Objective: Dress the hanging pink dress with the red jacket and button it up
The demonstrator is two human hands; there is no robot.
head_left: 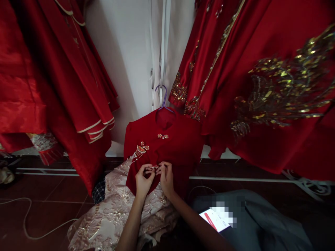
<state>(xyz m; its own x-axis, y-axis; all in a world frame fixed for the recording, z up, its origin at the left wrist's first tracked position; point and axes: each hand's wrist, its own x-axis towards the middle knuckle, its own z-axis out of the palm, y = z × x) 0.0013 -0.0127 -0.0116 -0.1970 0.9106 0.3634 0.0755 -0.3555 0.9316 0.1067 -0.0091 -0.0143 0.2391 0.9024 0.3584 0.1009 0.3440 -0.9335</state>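
Observation:
A red top (pixel 178 146) hangs on a purple hanger (pixel 164 99) in front of me. Both hands meet at a small beaded clasp (pixel 155 167) on its lower front. My left hand (pixel 144 177) pinches the clasp's left side, thumb and fingers pressed together. On the right side, my right hand (pixel 166 174) pinches it in the same way. Another beaded clasp (pixel 163 136) sits higher on the chest, below the neckline. To its left is a beaded brooch (pixel 141 149) with hanging strands. Below the top lies a pale pink, gold-patterned skirt (pixel 96 223).
Red garments with pale trim (pixel 89 104) hang at the left. At the right hangs a red garment with gold sequins (pixel 282 97). A lit phone (pixel 216 221) rests on dark grey cloth (pixel 253 209). A pale cable (pixel 28 223) curves over the tiled floor, near a white metal rail (pixel 235 179).

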